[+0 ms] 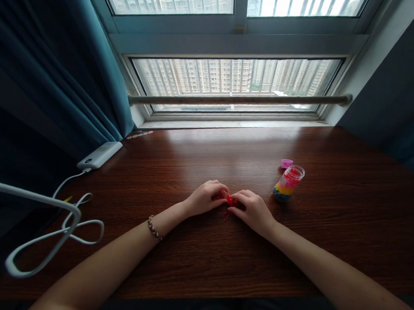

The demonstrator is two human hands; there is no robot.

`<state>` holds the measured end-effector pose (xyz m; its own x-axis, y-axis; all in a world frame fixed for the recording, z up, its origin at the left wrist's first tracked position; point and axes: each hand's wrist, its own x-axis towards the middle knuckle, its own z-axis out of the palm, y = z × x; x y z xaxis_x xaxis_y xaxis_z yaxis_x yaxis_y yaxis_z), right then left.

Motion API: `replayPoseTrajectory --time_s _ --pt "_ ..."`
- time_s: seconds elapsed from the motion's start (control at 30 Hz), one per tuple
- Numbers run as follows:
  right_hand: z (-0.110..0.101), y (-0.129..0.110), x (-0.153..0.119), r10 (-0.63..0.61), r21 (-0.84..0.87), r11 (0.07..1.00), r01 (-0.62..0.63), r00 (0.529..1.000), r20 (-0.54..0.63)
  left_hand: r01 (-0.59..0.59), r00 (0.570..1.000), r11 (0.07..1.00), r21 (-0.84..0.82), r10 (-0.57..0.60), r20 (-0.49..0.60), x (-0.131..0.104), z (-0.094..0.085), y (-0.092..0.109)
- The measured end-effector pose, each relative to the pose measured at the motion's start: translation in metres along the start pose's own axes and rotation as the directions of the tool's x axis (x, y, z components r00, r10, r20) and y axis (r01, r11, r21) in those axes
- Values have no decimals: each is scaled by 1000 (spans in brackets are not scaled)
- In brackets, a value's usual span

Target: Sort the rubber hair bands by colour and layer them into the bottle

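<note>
Red stringy piece [231, 200] sits mid-tabletop [186, 266], nearer the near edge than the far one, between left hand [204, 199] and right hand [256, 212]. Fingers of both narrow, pinching it. Long axis looks roughly left-right; loose end [226, 217] points to near edge. Risk: uneven pull or loosened pinch could slip it free; loose end could tangle. Exact shape partly hidden.

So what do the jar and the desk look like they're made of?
The jar: clear, glossy glass or hard plastic; it glints and the colours inside show through. The desk: wood or laminate, semi-gloss, judging by its grain and soft reflections.
</note>
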<state>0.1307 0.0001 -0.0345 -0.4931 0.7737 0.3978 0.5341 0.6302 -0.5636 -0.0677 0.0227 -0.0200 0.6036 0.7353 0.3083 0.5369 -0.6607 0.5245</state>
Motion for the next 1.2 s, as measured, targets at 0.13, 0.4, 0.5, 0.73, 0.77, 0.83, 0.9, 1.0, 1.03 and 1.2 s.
replayPoseTrajectory --time_s 0.13,0.4,0.5,0.73,0.77,0.83,0.9,1.0,1.03,1.2 --pt "2 4 0 10 -19 1000 -11 1000 -20 -6 1000 1000 22 6 -3 -1 1 1" --pt "-5 1 2 112 133 987 -86 973 -204 -76 997 994 73 77 -9 -1 1 0" --pt "-8 -1 3 121 195 978 -77 966 -228 -83 994 992 91 88 -60 -1 0 0" --pt "-7 -4 2 88 232 972 -35 971 -222 -136 983 990 42 140 -115 -1 4 8" --pt "-6 -4 2 77 233 972 -25 973 -217 -137 983 990 35 140 -117 -1 5 9" --pt "-5 -3 2 52 230 973 -3 976 -212 -129 983 991 22 131 -125 -1 6 12" --pt "-4 -3 1 29 226 974 22 975 -221 -101 985 995 -13 99 -139 -2 6 13" --pt "-5 -4 2 5 223 973 50 971 -239 -22 992 991 -131 5 -129 -2 6 13" --pt "-5 -5 2 1 224 973 54 971 -240 4 993 984 -178 -26 -118 -3 6 14" --pt "-7 -8 2 -19 233 970 76 972 -235 53 989 949 -312 -94 -117 -3 8 17"
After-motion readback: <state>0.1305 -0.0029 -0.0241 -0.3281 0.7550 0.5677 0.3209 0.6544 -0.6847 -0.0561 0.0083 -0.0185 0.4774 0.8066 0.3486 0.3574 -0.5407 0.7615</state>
